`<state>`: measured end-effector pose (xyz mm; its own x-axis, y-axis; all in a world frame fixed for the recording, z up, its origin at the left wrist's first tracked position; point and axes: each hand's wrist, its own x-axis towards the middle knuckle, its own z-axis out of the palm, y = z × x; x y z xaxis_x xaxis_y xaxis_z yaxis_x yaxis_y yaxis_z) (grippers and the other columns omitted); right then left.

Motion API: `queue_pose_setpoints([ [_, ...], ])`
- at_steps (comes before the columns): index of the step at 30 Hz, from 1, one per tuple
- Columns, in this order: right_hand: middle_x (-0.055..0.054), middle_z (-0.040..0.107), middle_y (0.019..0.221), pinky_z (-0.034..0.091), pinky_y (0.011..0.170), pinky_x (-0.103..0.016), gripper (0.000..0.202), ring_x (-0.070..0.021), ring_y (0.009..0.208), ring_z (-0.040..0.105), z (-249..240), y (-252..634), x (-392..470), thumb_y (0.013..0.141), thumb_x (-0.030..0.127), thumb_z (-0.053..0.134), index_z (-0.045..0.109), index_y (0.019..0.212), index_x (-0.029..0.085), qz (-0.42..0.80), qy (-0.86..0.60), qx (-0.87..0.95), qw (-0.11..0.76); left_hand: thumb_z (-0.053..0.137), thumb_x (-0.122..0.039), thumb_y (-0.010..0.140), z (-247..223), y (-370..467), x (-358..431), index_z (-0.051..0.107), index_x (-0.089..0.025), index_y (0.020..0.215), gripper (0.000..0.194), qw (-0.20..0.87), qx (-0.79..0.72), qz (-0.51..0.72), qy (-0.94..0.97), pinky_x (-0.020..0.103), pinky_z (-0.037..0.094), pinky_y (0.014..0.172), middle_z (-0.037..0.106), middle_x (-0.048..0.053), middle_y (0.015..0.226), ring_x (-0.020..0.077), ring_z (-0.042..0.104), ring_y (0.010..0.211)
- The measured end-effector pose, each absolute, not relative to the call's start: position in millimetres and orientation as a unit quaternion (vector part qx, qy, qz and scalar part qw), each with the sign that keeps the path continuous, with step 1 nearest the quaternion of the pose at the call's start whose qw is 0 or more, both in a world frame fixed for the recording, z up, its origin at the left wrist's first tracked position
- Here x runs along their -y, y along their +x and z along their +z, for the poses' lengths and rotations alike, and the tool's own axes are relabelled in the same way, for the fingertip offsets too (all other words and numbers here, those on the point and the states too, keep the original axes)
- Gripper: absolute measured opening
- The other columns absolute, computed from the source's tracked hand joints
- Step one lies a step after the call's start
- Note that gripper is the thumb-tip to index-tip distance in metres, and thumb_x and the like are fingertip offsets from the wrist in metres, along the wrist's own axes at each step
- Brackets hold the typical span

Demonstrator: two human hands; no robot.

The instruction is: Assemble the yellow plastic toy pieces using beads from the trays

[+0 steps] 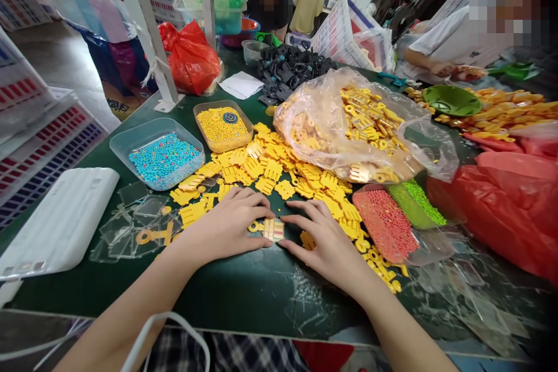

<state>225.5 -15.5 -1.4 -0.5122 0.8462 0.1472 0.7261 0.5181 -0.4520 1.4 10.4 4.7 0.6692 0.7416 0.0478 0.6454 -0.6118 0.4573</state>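
Observation:
A small yellow piece [274,229] with coloured rows and a ring at its left end lies on the green table between my hands. My left hand [235,218] grips its left side between thumb and fingers. My right hand [320,232] touches its right edge with fingertips, the fingers spread apart. Just beyond is a heap of flat yellow pieces [272,170]. Behind them stand a tub of blue beads [164,157] and a tub of yellow beads [221,123]. Red beads [387,222] and green beads [416,200] fill trays on the right.
An open plastic bag of yellow parts [370,122] lies beyond the heap. Clear plastic covers [131,224] and a white case [61,221] are at the left. A white post [146,29] rises near a red bag [189,58]. Another person's hands [457,71] are at the back right.

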Motion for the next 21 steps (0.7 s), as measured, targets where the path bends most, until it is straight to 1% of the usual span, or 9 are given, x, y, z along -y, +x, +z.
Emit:
queue_pose_setpoints([
  [4,-0.009,0.060,0.125,0.050,0.093,-0.054,0.026,-0.0298,0.115,0.050,-4,226,14,0.081,0.036,0.071,0.071,0.106,0.028,0.169,-0.473,0.845,0.182,0.065,-0.048,0.086,5,1,-13,0.072,-0.023,0.106,0.032,0.215,-0.395,0.109,0.886,0.038,0.034,0.093,0.065,0.004,0.110,0.0246,0.054,0.104],
  [8,-0.010,0.060,0.122,0.048,0.094,-0.056,0.024,-0.0314,0.115,0.048,-4,225,13,0.078,0.039,0.074,0.074,0.100,0.028,0.154,-0.490,0.840,0.178,0.066,-0.052,0.084,7,4,-18,0.074,-0.025,0.100,0.032,0.216,-0.400,0.088,0.886,0.039,0.033,0.091,0.066,0.003,0.108,0.0251,0.053,0.103],
  [13,-0.009,0.060,0.118,0.049,0.093,-0.054,0.026,-0.0304,0.114,0.049,-1,226,11,0.077,0.041,0.075,0.074,0.100,0.029,0.167,-0.486,0.843,0.162,0.069,-0.056,0.079,4,4,-25,0.076,-0.027,0.094,0.034,0.200,-0.391,0.088,0.894,0.037,0.035,0.087,0.066,0.003,0.103,0.0256,0.054,0.101],
  [15,-0.009,0.060,0.118,0.048,0.094,-0.052,0.027,-0.0296,0.114,0.049,1,224,9,0.077,0.038,0.075,0.073,0.101,0.027,0.167,-0.486,0.844,0.152,0.073,-0.054,0.077,2,3,-24,0.075,-0.025,0.096,0.035,0.200,-0.387,0.098,0.895,0.037,0.037,0.087,0.067,0.003,0.103,0.0249,0.055,0.100],
  [17,-0.009,0.060,0.120,0.046,0.097,-0.051,0.027,-0.0291,0.115,0.048,6,220,9,0.079,0.036,0.074,0.071,0.103,0.025,0.171,-0.484,0.846,0.146,0.076,-0.048,0.075,1,3,-23,0.074,-0.022,0.094,0.032,0.201,-0.381,0.118,0.895,0.036,0.040,0.086,0.068,0.003,0.103,0.0238,0.056,0.098],
  [19,-0.009,0.061,0.117,0.045,0.097,-0.050,0.024,-0.0279,0.112,0.049,11,215,11,0.084,0.036,0.068,0.068,0.104,0.022,0.189,-0.483,0.841,0.155,0.076,-0.040,0.075,1,4,-20,0.073,-0.020,0.091,0.026,0.192,-0.368,0.155,0.896,0.035,0.042,0.086,0.069,0.003,0.101,0.0226,0.058,0.095],
  [21,-0.009,0.062,0.109,0.046,0.094,-0.046,0.021,-0.0247,0.105,0.052,15,211,16,0.091,0.036,0.058,0.062,0.104,0.020,0.234,-0.483,0.823,0.188,0.075,-0.037,0.076,4,6,-16,0.072,-0.021,0.092,0.022,0.176,-0.345,0.204,0.899,0.035,0.044,0.086,0.070,0.003,0.100,0.0215,0.059,0.093],
])
